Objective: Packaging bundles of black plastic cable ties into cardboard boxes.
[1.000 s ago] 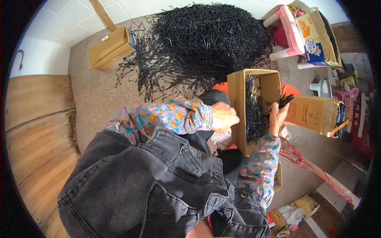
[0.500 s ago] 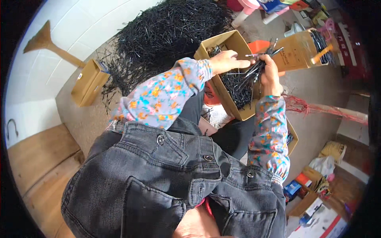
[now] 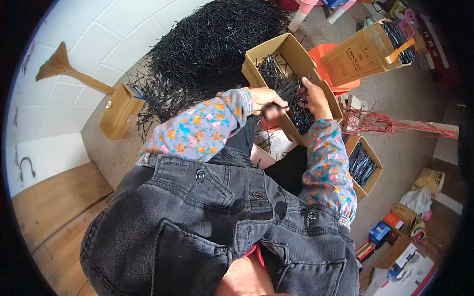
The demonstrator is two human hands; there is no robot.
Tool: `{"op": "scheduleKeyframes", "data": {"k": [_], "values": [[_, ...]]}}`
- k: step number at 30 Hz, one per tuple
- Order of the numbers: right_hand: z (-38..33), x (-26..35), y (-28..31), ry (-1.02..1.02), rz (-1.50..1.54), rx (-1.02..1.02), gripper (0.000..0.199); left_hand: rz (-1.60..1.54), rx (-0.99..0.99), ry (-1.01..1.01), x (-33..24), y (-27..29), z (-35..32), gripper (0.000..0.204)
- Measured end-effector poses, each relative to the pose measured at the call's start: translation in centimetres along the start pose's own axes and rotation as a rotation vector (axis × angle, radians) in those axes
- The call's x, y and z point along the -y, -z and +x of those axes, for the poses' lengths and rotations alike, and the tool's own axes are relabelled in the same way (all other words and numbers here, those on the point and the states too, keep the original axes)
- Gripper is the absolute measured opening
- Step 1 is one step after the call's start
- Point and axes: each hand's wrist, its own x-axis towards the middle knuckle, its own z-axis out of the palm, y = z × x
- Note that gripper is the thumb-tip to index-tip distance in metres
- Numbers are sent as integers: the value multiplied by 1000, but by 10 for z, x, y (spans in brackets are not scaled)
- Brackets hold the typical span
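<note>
A tan cardboard box [image 3: 254,79] stands tilted before me, with many thin black strips [image 3: 269,66] inside it. My right hand [image 3: 317,101] is over the box's right half, its thumb raised and its fingers curled round a bunch of black strips [image 3: 291,90]. Close to the box's near left edge is my left hand [image 3: 265,100]. Its fingers are drawn together, and their tips are smeared by motion, so what they pinch cannot be made out.
A large heap of black strips [image 3: 212,44] lies on the floor at the far left. An orange stool [image 3: 323,52] and a second strip-filled box [image 3: 355,56] stand to the right. Another box [image 3: 377,175] sits beside my right forearm. A broom [image 3: 61,64] leans on the white wall.
My right hand has lowered the bunch of strips into the box. My left hand has pulled back from the bunch toward the box's near left edge. The view has shifted slightly.
</note>
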Motion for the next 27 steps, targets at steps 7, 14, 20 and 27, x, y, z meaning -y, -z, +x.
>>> {"op": "scheduleKeyframes", "data": {"k": [7, 14, 20, 27], "values": [[-19, -21, 26, 218, -407, -216, 32, -139, 2, -90, 5, 6, -24, 25], [-76, -26, 4, 267, 189, 268, 40, -71, 129, -276, 9, -21, -49, 23], [-105, -22, -19, 337, 380, 393, 40, 78, 114, -397, 13, -31, -58, 31], [-119, -21, -34, 439, 332, 315, 35, 149, 36, -491, 13, -32, -56, 27]]}}
